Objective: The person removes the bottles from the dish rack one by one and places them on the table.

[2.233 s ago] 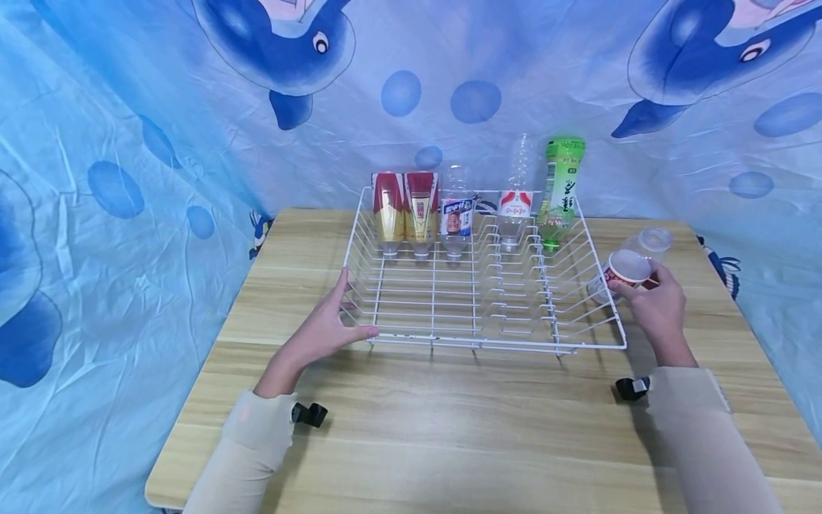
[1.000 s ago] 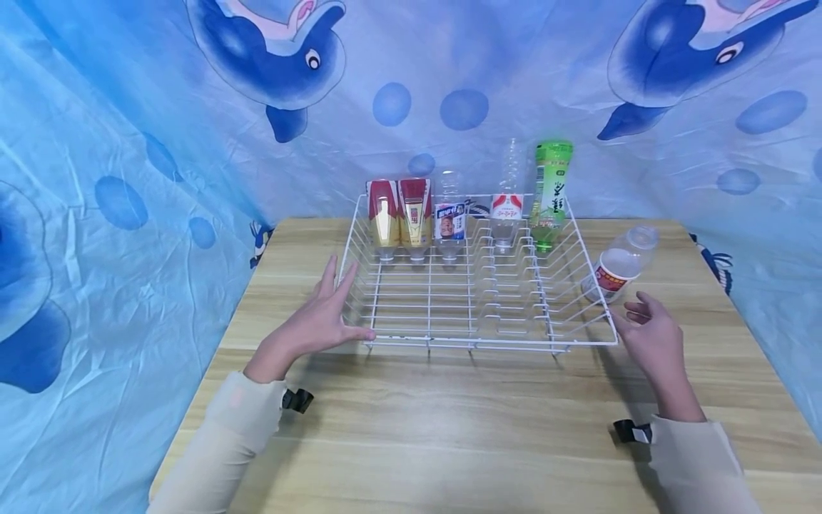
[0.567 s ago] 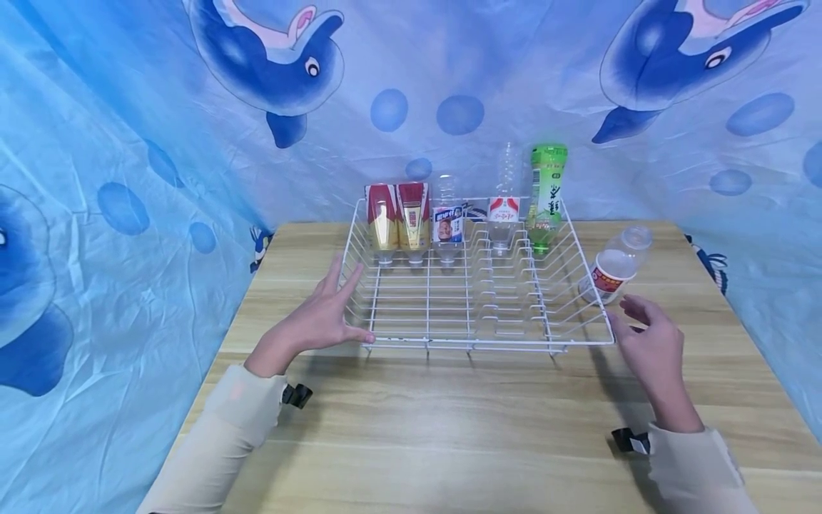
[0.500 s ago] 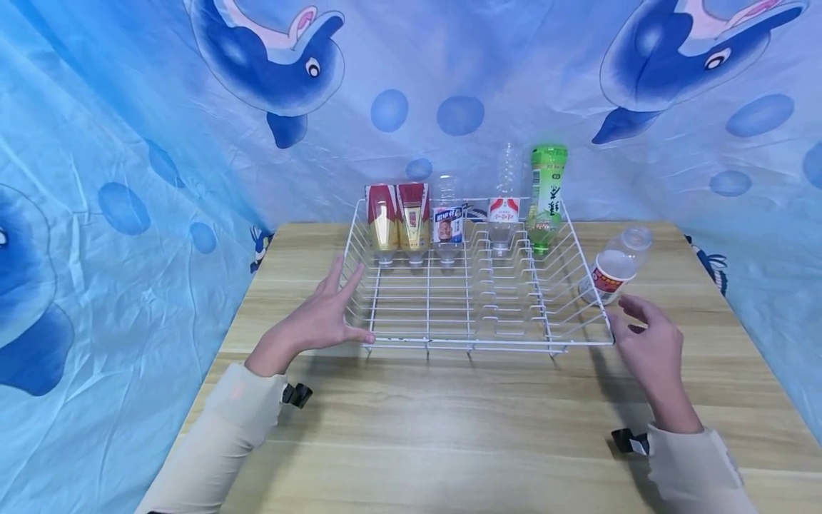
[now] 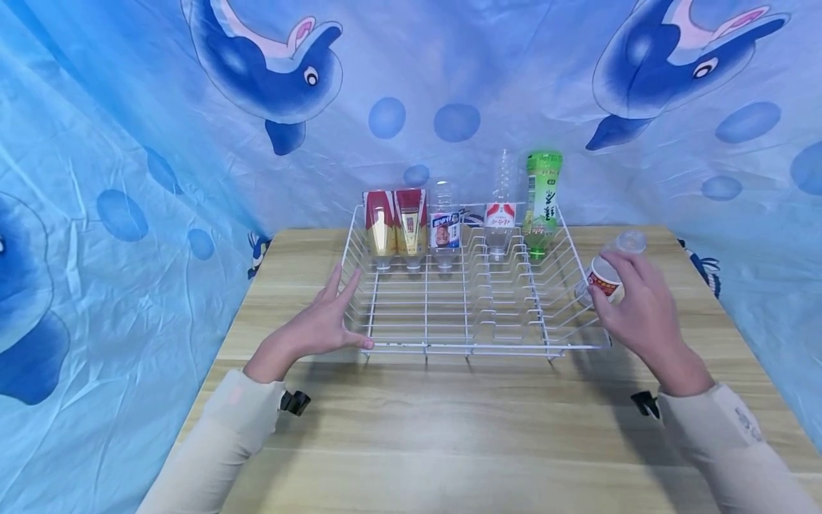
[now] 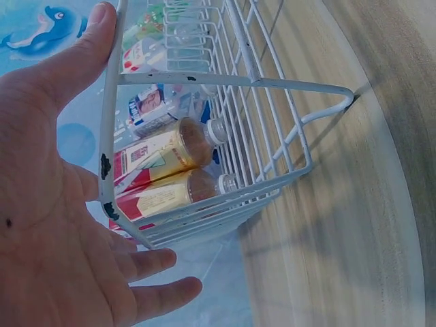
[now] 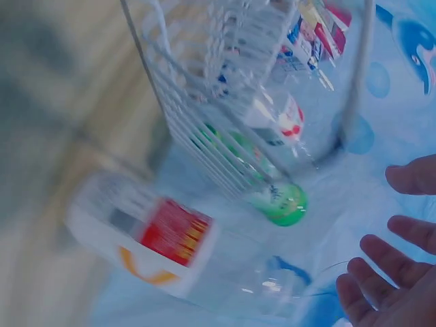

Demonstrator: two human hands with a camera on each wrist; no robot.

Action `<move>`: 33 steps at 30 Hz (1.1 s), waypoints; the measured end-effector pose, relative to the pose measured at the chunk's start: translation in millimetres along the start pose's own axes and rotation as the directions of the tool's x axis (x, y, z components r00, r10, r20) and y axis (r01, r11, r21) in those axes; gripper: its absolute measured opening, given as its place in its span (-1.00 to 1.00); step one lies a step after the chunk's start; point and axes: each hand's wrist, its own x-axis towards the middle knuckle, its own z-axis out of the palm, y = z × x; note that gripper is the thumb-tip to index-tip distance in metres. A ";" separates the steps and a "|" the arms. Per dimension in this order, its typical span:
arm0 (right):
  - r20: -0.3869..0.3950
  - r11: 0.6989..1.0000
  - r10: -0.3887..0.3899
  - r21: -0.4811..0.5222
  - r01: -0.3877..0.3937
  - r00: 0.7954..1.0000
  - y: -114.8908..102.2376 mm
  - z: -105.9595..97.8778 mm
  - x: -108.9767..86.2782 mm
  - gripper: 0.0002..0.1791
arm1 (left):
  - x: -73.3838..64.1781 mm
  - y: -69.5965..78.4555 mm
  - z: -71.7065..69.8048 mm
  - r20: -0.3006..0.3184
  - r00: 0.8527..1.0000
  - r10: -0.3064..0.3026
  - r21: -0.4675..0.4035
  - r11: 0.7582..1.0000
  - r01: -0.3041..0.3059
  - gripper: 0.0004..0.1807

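Observation:
A white wire dish rack [image 5: 449,348] sits on the wooden table. My left hand [image 5: 305,330] is at its front left corner, thumb laid along the rim and fingers spread outside the left side. Beyond the right side stands a clear plastic bottle [image 5: 602,275] with a white and red label. My right hand [image 5: 648,314] reaches over this bottle, partly covering it in the head view. The right wrist view, blurred, shows the right fingers [image 7: 392,262] loosely extended, with a gap between them and the bottle.
Along the rack's back, neck down, are two red-and-gold bottles [image 5: 411,228], a clear blue-labelled bottle [image 5: 445,230], a clear bottle with a red-and-white label [image 5: 499,214] and a green bottle [image 5: 542,203]. A blue dolphin-print curtain [image 5: 417,71] hangs behind the table [image 5: 417,442].
My right hand had fingers on the bottle, withdrew to the rack's front right corner, and now has moved forward over the bottle again. My left hand spread its fingers, then stayed at the left corner.

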 end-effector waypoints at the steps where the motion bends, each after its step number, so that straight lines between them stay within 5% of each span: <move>1: -0.009 0.999 -0.040 -0.013 0.040 0.999 0.1 -1.5 6.1 -0.41 | 0.5 -1.1 0.8 -0.002 1.000 0.008 -0.011 1.000 -0.008 0.39; 4: -0.011 0.991 -0.126 -0.046 0.125 0.992 -0.7 -6.0 25.1 -0.38 | 0.9 -4.2 4.1 -0.004 1.000 0.018 -0.063 0.998 -0.018 0.41; 10: 0.034 0.984 -0.152 -0.088 0.155 0.988 -4.9 -8.2 57.4 -0.34 | 3.0 -11.1 13.0 -0.030 0.999 0.044 -0.135 0.990 -0.047 0.43; 15: 0.158 0.994 -0.048 -0.086 0.062 0.986 -15.2 -1.9 86.1 -0.33 | 3.4 -19.8 21.2 -0.079 0.996 0.044 -0.177 0.982 -0.057 0.42; 20: 0.281 0.993 0.108 -0.072 -0.091 0.954 -24.9 14.4 113.5 -0.29 | -0.3 -30.6 28.2 -0.116 0.992 0.046 -0.233 0.970 -0.072 0.41; 24: 0.320 0.990 0.132 -0.084 -0.111 0.938 -28.6 31.0 128.8 -0.24 | -5.2 -35.1 32.6 -0.128 0.991 0.026 -0.289 0.955 -0.062 0.42; 27: 0.356 0.992 0.089 -0.112 -0.052 0.930 -28.3 39.5 137.6 -0.23 | -5.1 -37.3 35.1 -0.137 0.991 0.013 -0.328 0.943 -0.058 0.41; 30: 0.392 0.985 -0.020 -0.150 0.085 0.920 -25.3 44.1 146.8 -0.24 | -2.9 -37.7 37.0 -0.141 0.990 0.017 -0.353 0.933 -0.066 0.38; 33: 0.446 0.952 -0.149 -0.176 0.250 0.883 -21.6 46.3 156.7 -0.21 | -1.0 -36.2 38.5 -0.144 0.989 0.022 -0.364 0.928 -0.074 0.36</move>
